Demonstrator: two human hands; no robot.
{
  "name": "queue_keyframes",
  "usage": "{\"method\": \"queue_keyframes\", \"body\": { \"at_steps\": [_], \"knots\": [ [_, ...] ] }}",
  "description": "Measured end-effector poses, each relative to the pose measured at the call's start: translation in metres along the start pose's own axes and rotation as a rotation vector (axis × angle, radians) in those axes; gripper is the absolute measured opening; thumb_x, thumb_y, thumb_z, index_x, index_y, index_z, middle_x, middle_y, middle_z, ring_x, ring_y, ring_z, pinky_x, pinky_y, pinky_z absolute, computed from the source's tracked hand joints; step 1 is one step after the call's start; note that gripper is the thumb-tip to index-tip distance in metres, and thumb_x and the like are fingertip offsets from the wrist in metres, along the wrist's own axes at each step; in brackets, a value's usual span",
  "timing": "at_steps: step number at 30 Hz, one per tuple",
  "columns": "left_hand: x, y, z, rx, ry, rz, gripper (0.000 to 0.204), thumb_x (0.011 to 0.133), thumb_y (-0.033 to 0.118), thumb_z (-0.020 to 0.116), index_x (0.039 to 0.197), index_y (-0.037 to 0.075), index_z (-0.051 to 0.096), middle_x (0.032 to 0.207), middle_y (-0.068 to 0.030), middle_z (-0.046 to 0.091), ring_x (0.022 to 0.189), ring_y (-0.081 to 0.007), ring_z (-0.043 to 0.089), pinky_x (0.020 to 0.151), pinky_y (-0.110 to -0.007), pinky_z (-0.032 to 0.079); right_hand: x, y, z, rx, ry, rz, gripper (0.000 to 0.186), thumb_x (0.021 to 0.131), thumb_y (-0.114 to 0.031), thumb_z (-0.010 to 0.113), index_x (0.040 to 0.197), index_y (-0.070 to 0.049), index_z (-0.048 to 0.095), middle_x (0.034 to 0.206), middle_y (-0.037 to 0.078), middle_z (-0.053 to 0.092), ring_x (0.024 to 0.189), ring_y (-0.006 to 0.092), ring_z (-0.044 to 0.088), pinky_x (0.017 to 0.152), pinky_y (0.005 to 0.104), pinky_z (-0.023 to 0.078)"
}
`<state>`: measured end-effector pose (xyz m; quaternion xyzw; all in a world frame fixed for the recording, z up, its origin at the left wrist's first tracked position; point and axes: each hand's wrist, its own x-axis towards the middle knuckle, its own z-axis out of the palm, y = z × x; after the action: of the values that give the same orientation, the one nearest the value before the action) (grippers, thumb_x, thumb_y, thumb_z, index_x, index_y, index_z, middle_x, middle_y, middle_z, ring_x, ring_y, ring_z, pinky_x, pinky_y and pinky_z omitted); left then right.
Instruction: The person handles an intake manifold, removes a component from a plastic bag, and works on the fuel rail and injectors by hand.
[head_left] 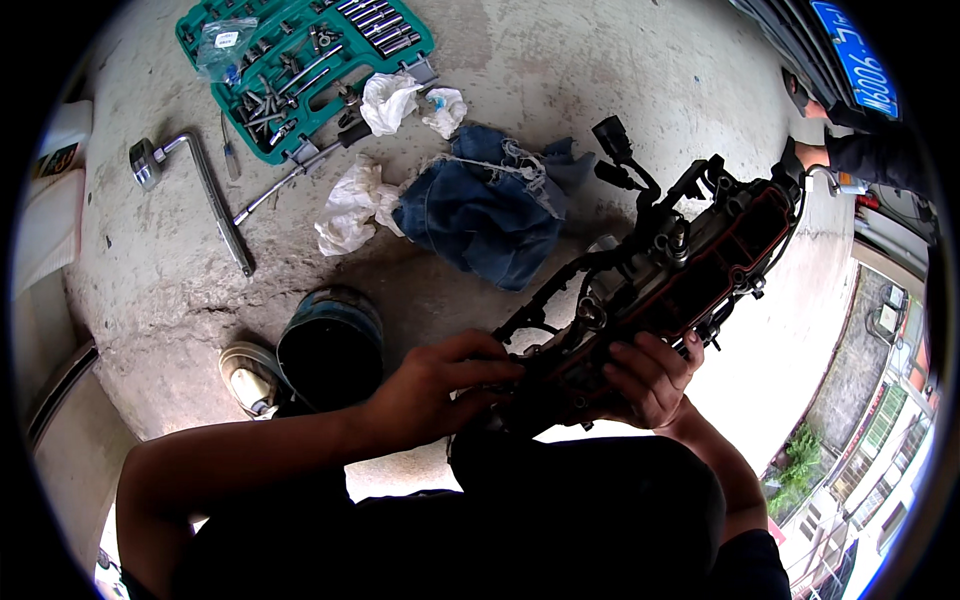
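Observation:
A long black engine part (705,285) with red gaskets, metal fittings and a wiring harness with a connector (612,140) lies diagonally in front of me, its lower end over my dark knee. My left hand (440,385) grips the near left end, fingers curled over it and their tips partly hidden among the fittings. My right hand (650,375) holds the lower right side with bent fingers wrapped over the edge. A blue cloth (470,215) lies beyond the part, beside crumpled white paper (350,210). A dark bucket (330,350) stands left of my left hand.
Concrete floor holds a green socket case (260,140), a wrench (210,200), a ratchet (280,185) and a screwdriver (228,150). White containers (50,220) stand far left. Another person's arm (870,160) and a vehicle's rear (820,40) with a blue plate are upper right.

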<state>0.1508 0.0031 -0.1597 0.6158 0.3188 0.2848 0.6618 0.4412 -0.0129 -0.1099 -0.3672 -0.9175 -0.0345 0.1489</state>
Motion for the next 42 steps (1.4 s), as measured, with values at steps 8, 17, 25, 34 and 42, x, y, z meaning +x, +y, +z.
{"method": "queue_keyframes", "body": {
  "at_steps": [8,17,25,34,42],
  "knots": [
    [0.003,-0.005,-0.001,-0.010,0.033,0.014,0.032,0.073,-0.002,0.075,0.104,0.006,0.069,0.104,-0.0086,0.060,0.092,-0.0193,0.065,0.076,-0.027,0.058,0.006,0.003,0.002,0.019,0.015,0.024,0.051,0.079,-0.063,0.060,0.097,-0.015,0.063,0.101,0.000,0.068,0.105,0.0195,0.057,0.109,0.0505,0.023],
    [-0.001,-0.007,-0.015,-0.039,0.038,-0.006,0.031,0.075,-0.002,0.074,0.104,0.006,0.069,0.106,-0.0082,0.059,0.093,-0.0181,0.065,0.076,-0.027,0.058,0.015,-0.001,0.008,0.040,0.010,0.029,0.051,0.080,-0.063,0.059,0.092,-0.013,0.063,0.097,0.001,0.067,0.101,0.0207,0.058,0.109,0.0505,0.024],
    [-0.001,-0.018,-0.025,-0.071,-0.010,0.002,0.030,0.078,0.001,0.071,0.108,0.007,0.067,0.109,-0.0107,0.059,0.096,-0.0242,0.065,0.079,-0.031,0.057,0.007,-0.003,0.013,-0.010,-0.019,0.033,0.033,0.088,-0.048,0.057,0.092,-0.016,0.064,0.097,-0.001,0.068,0.100,0.0192,0.057,0.109,0.0487,0.024],
    [0.005,-0.024,-0.023,-0.050,-0.081,0.031,0.035,0.079,0.001,0.069,0.114,0.007,0.064,0.113,-0.0121,0.057,0.100,-0.0257,0.064,0.081,-0.033,0.057,0.008,0.003,0.021,0.009,0.004,0.046,0.017,0.089,-0.033,0.061,0.097,-0.018,0.062,0.097,-0.002,0.068,0.101,0.0183,0.057,0.110,0.0482,0.024],
    [0.014,-0.015,-0.025,0.064,-0.134,0.009,0.029,0.080,0.006,0.072,0.107,0.005,0.065,0.109,-0.0111,0.058,0.091,-0.0231,0.066,0.076,-0.029,0.058,0.000,0.002,0.020,-0.024,-0.033,0.009,0.013,0.087,-0.021,0.063,0.100,-0.020,0.063,0.099,-0.006,0.068,0.103,0.0163,0.057,0.111,0.0484,0.023]
  ]
}}
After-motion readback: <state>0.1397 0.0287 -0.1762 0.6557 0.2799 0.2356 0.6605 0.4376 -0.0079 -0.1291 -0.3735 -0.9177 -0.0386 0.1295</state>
